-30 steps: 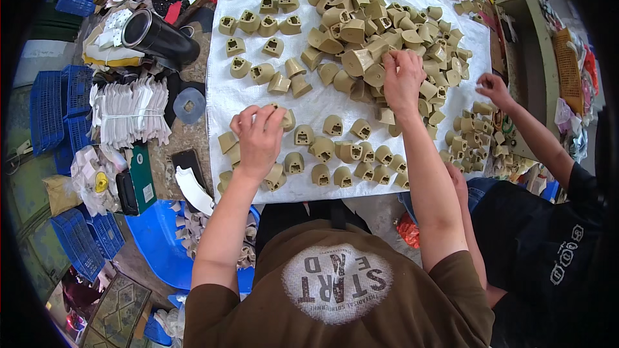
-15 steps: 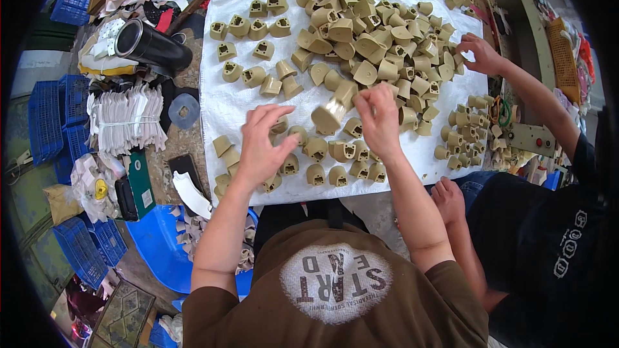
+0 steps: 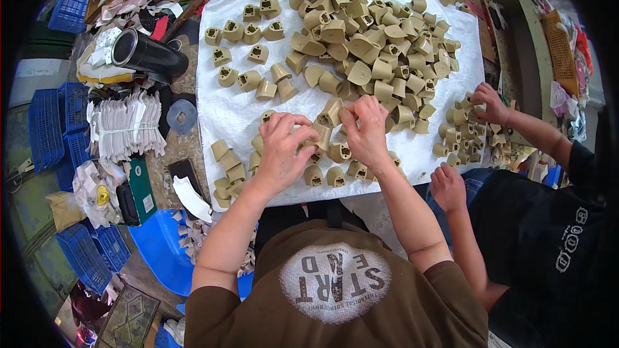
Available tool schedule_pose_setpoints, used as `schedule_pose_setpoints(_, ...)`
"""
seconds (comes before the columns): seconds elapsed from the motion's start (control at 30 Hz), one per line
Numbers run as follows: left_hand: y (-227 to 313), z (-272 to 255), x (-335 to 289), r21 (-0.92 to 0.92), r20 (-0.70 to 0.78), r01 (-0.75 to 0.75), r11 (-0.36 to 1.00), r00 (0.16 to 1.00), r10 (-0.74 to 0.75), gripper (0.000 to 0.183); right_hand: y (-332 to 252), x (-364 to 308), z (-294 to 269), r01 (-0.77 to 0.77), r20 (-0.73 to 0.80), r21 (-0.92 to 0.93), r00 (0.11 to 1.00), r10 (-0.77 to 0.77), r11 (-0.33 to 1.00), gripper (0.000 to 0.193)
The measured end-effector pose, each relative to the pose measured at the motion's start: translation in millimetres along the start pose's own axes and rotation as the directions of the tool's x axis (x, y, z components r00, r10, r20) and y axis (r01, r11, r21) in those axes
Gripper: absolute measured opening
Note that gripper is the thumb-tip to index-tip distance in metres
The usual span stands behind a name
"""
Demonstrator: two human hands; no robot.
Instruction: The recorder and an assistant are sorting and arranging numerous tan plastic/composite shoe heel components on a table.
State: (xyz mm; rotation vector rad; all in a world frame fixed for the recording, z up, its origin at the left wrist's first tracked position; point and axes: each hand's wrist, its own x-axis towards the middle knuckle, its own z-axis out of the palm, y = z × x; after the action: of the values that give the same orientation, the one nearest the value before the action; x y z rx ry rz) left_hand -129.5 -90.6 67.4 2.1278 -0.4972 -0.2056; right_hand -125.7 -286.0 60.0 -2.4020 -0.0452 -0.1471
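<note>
Two khaki shoe heels, an upper one point(image 3: 330, 113) and a lower one point(image 3: 322, 135), are held end to end between my hands over the front of the white sheet point(image 3: 187, 174). My right hand point(image 3: 366, 130) pinches the upper heel at its right side. The fingers of my left hand point(image 3: 284, 148) close on the lower heel from the left, partly hiding it. Below my hands, several heels point(image 3: 335, 177) stand with their hollow ends showing. A big heap of heels point(image 3: 380, 45) lies behind, and loose ones point(image 3: 250, 79) sit to the left.
At the right, a co-worker's hand point(image 3: 491, 104) is at another cluster of heels point(image 3: 459, 122). Left of the sheet are a black cylinder point(image 3: 151, 55), a tied white bundle point(image 3: 126, 122), a phone point(image 3: 187, 177) and a blue tub point(image 3: 155, 238). Blue crates point(image 3: 46, 130) stand farther left.
My right hand has brought the heels down and left. My left hand has moved right and closed on the lower one. The co-worker's hand has dropped from the heap to the right-hand cluster.
</note>
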Motion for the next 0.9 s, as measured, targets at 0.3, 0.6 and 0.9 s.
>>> schedule_pose_setpoints(0.3, -36.2, 16.1, -12.2, 0.378, -0.158, -0.151, 0.914, 0.962, 0.224, 0.024, 16.9, 4.3, 3.0, -0.191, 0.142, 0.065, 0.973, 0.18, 0.979, 0.014)
schedule_pose_setpoints(0.6, -53.4, 32.6, -34.7, 0.607, -0.132, -0.22, 0.763, 0.919, 0.371, 0.013, 25.9, 4.9, 20.4, -0.23, 0.497, -0.071, 0.835, 0.234, 0.971, 0.014)
schedule_pose_setpoints(0.9, -54.2, 40.7, -64.0, 0.517, -0.052, -0.214, 0.829, 0.959, 0.28, 0.017, 38.3, -3.8, 25.2, -0.173, 0.345, -0.291, 0.898, 0.272, 0.941, 0.017)
